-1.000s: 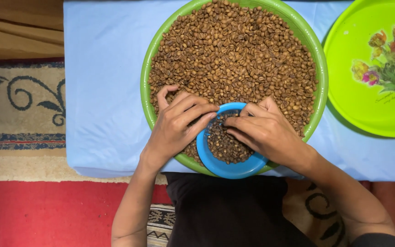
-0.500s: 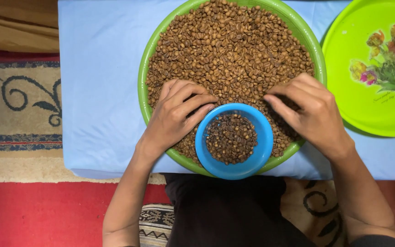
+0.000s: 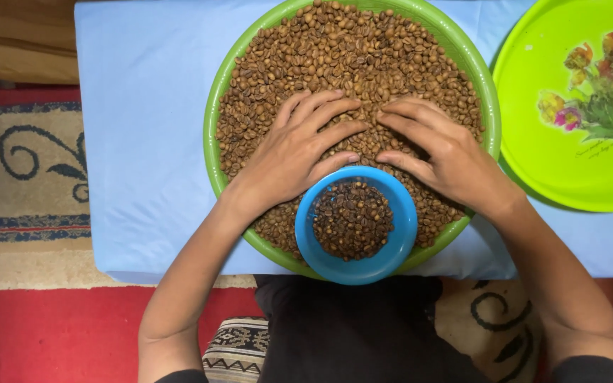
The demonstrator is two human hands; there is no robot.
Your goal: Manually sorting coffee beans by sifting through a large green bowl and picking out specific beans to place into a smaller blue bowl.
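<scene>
Brown coffee beans [image 3: 363,57] under both hands [image 3: 299,152]

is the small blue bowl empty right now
No, the blue bowl holds a heap of brown coffee beans and sits at the near edge of the green tray.

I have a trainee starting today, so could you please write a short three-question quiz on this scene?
1. True or false: both hands lie flat on the beans.
2. Which holds beans? A the blue bowl, B the flowered tray.
3. What covers the table?

Key:
1. True: left hand and right hand rest on the beans in the green basin.
2. A: blue bowl; flowered tray holds none.
3. A light blue cloth.
</scene>
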